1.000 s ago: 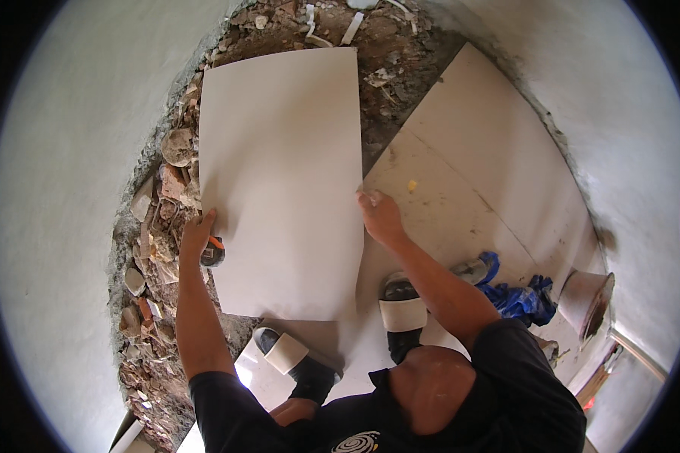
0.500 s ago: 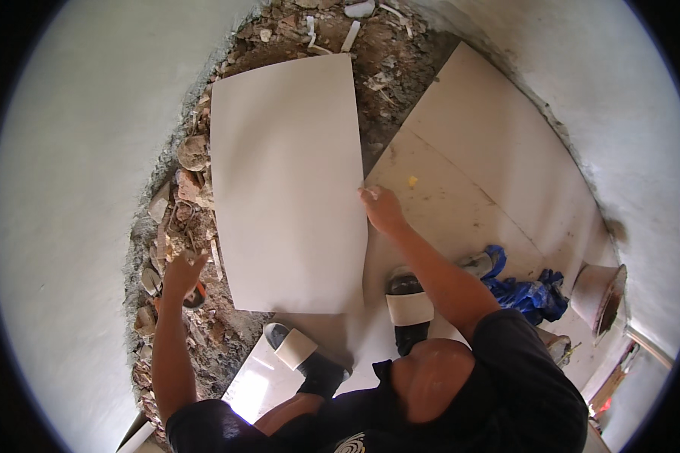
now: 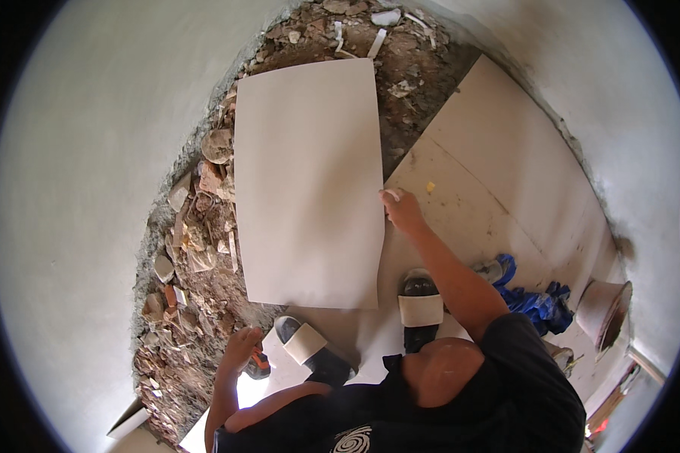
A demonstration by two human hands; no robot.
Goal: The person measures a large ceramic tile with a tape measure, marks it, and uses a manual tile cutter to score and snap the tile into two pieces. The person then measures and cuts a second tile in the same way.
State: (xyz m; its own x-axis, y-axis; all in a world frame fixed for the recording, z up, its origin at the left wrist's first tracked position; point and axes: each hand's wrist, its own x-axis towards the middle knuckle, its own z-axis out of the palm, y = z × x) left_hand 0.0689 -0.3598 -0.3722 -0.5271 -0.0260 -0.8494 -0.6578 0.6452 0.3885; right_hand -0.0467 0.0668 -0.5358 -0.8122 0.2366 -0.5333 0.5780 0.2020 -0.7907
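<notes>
A large pale rectangular tile [image 3: 310, 181] is in front of me, bare and plain on its face. My right hand [image 3: 404, 211] is closed at the tile's right edge. Something small and whitish shows by its fingertips, too small to name. Low on the left, my left hand [image 3: 242, 349] is closed around an orange-and-black hand tool [image 3: 258, 365], beside my left foot. The fingers cover much of that tool, so its exact kind is unclear.
Rubble [image 3: 196, 249] and broken brick lie between the tile and the left wall [image 3: 75, 189]. Laid floor tiles [image 3: 499, 143] extend to the right. A blue crumpled plastic bag [image 3: 540, 306] and a bucket [image 3: 601, 313] are at the right. My sandalled feet [image 3: 419, 309] stand below the tile.
My left hand has come back from the rubble toward my body, bringing the orange-and-black tool. My right hand stays at the tile's edge. The whole view has shifted slightly.
</notes>
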